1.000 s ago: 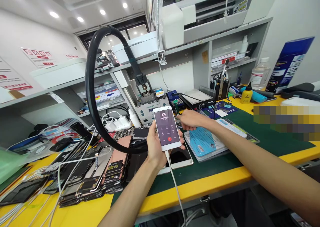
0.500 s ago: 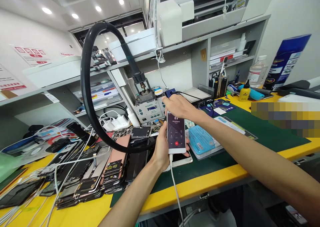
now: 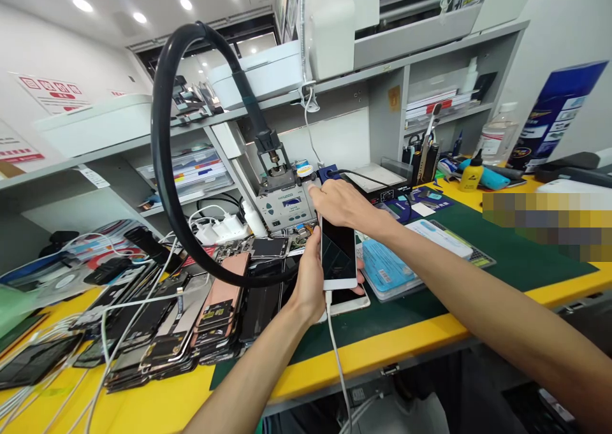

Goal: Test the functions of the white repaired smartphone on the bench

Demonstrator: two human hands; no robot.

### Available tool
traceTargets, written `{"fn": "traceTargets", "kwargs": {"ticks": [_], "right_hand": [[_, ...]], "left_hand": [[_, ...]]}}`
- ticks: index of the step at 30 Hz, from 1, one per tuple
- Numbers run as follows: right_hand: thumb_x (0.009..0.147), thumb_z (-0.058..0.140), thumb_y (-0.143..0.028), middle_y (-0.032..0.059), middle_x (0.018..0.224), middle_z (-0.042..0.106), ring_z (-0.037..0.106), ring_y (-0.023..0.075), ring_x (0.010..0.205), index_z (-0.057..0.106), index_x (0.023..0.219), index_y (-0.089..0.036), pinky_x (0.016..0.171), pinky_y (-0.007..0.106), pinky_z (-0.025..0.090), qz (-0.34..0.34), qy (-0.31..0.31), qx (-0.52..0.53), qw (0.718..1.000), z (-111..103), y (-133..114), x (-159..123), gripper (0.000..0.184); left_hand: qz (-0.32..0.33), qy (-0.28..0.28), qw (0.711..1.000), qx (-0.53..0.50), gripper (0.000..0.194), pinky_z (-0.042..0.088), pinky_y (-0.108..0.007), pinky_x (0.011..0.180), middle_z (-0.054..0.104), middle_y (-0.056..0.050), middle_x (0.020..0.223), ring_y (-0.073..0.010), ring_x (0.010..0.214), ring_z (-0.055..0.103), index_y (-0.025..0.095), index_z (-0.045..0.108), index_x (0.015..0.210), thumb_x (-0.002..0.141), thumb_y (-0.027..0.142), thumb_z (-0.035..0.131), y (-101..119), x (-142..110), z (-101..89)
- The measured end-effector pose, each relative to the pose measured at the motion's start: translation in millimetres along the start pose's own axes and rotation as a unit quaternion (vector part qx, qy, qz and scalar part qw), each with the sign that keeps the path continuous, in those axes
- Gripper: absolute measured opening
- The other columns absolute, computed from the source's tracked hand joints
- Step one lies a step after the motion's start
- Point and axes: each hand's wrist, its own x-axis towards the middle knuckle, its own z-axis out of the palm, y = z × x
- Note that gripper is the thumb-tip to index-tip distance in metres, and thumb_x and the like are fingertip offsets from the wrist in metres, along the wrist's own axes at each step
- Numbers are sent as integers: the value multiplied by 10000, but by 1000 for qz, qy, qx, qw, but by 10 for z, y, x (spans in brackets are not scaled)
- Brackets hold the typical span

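Note:
My left hand (image 3: 308, 287) is wrapped round a white-framed smartphone (image 3: 338, 255), with fingertips showing at its right edge. The phone's screen is dark and tilted up toward me. A white charging cable (image 3: 336, 351) runs from its bottom edge down over the table front. My right hand (image 3: 342, 203) lies over the phone's top end with its fingers curled, and the fingertips are partly hidden. Beneath the held phone, another white-edged device (image 3: 354, 299) rests on the green mat (image 3: 411, 319). To the right lies a blue packet (image 3: 387, 262).
Stacks of phone parts (image 3: 222, 294) and loose white cables (image 3: 108, 338) cover the left side. A thick black hose (image 3: 165, 166) arches over them from a grey rework station (image 3: 287, 209). A yellow bottle (image 3: 471, 174) stands at the right rear, near a blue can (image 3: 554, 118).
The phone's screen has gone from a lit call display with a red button to dark. Both hands keep nearly the same hold, and the view has shifted slightly.

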Motion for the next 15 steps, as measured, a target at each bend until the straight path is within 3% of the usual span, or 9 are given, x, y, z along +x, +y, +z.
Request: {"fn": "traceTargets", "kwargs": {"ticks": [6, 10, 15], "right_hand": [[997, 307, -295, 207, 841, 730, 683, 297, 858, 726, 926, -66, 699, 326, 382, -4, 10, -8, 1000, 49, 45, 16, 483], [1007, 297, -307, 202, 833, 730, 681, 306, 856, 730, 891, -86, 728, 336, 413, -11, 14, -11, 1000, 20, 91, 49, 499], [1031, 206, -401, 164, 740, 741, 689, 246, 717, 718, 736, -120, 682, 293, 488, 69, -2, 83, 994, -39, 335, 86, 655]], "left_hand": [[8, -17, 1000, 6, 603, 584, -389, 574, 711, -135, 805, -290, 709, 693, 137, 703, 997, 946, 652, 394, -25, 15, -48], [9, -7, 1000, 7, 611, 573, -367, 528, 698, -131, 756, -252, 615, 659, 116, 701, 971, 955, 635, 379, -5, 4, -11], [29, 0, 999, -24, 624, 591, -368, 563, 708, -143, 796, -253, 649, 679, 97, 678, 1065, 972, 613, 340, 60, -32, 13]]}}
